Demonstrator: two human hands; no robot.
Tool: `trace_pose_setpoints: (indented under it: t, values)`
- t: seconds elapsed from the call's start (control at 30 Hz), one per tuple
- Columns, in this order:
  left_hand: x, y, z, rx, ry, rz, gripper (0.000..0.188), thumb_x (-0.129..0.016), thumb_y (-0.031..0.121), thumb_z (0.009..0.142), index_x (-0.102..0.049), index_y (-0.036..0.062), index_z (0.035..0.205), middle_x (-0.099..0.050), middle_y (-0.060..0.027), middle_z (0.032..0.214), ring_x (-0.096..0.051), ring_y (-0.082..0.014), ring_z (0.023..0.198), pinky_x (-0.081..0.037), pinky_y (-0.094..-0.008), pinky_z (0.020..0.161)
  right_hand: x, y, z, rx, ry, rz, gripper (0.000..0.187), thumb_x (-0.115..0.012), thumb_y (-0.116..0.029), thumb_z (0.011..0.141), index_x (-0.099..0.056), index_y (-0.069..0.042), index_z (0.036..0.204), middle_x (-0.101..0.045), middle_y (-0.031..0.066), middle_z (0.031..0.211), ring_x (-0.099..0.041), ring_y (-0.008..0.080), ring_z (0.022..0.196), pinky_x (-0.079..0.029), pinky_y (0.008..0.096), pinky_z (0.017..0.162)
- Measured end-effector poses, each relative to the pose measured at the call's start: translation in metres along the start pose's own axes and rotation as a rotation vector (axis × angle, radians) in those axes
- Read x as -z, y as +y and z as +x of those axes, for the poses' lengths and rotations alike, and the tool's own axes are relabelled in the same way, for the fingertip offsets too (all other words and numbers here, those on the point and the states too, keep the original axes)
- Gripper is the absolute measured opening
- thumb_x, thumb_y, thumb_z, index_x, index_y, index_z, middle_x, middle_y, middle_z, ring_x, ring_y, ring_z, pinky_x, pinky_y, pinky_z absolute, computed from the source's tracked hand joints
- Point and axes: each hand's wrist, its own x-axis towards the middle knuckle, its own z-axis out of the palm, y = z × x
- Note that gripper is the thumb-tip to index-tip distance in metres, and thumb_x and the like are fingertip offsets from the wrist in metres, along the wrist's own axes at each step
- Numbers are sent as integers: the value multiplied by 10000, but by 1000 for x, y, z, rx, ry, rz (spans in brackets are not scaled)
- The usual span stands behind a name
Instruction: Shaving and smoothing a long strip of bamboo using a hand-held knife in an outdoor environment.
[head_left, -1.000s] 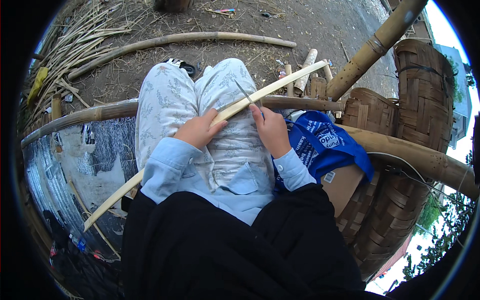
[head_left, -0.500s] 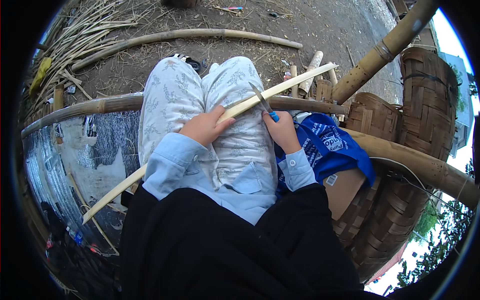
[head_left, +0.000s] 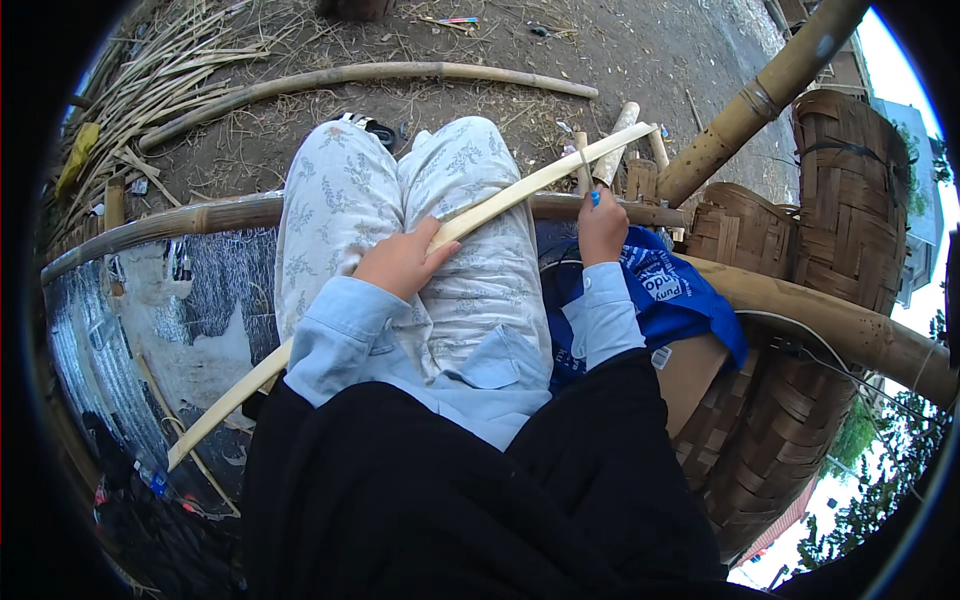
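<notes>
A long pale bamboo strip point(head_left: 515, 192) lies slantwise across my lap, from low on the left to high on the right. My left hand point(head_left: 398, 262) is closed round its middle, thumb on top, over my thighs. My right hand point(head_left: 602, 232) is closed on a small knife, whose blue handle point(head_left: 595, 198) shows at the top of the fist. The fist is below the strip's far right part, beyond my right knee. Against the bamboo pieces behind it, the blade is hard to make out.
A bamboo rail point(head_left: 230, 212) runs past my knees. On the right are a blue bag point(head_left: 700, 300), cardboard point(head_left: 690, 375), woven bamboo baskets point(head_left: 850, 200) and a thick bamboo pole point(head_left: 770, 95). A curved bamboo pole point(head_left: 400, 70) and loose thin strips point(head_left: 170, 75) lie on the ground ahead.
My right hand has moved right and forward with the knife, from my right thigh toward the strip's far end. My left hand keeps its hold on the strip, almost unmoved.
</notes>
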Motion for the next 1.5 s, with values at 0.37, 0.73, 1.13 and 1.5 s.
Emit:
trace_pose_setpoints:
  t: [0.37, 0.73, 1.13, 1.5]
  values:
    - [-3, 1, 0, -45, 38, 21, 420, -418, 476, 886, -447, 70, 990, -606, -239, 750, -590, -421, 711, -448, -504, 619, -1, -1, -9, 34, -68, 60, 197, -529, -204, 851, -577, -18, 806, -590, 205, 636, -594, 385, 620, -471, 461, 549]
    - [-10, 5, 3, 3, 63, 87, 406, -435, 458, 882, -446, 72, 1009, -607, -230, 717, -597, -414, 669, -455, -506, 585, 4, -1, 14, -33, -110, -13, 171, -543, -188, 840, -587, -23, 832, -598, 210, 659, -602, 387, 660, -479, 474, 586]
    - [-6, -2, 1, -21, 69, 85, 411, -441, 465, 880, -451, 69, 987, -601, -234, 694, -591, -420, 655, -450, -506, 576, 0, 2, 26, 52, -164, 52, 190, -553, -200, 823, -601, -25, 879, -609, 213, 723, -598, 395, 688, -476, 487, 609]
    - [0, -13, 4, 3, -28, -47, 384, -422, 446, 894, -456, 77, 997, -589, -276, 755, -571, -454, 717, -429, -508, 628, -6, 8, 46, 127, -200, 62, 200, -539, -220, 828, -573, -25, 803, -592, 232, 691, -590, 407, 695, -462, 500, 638]
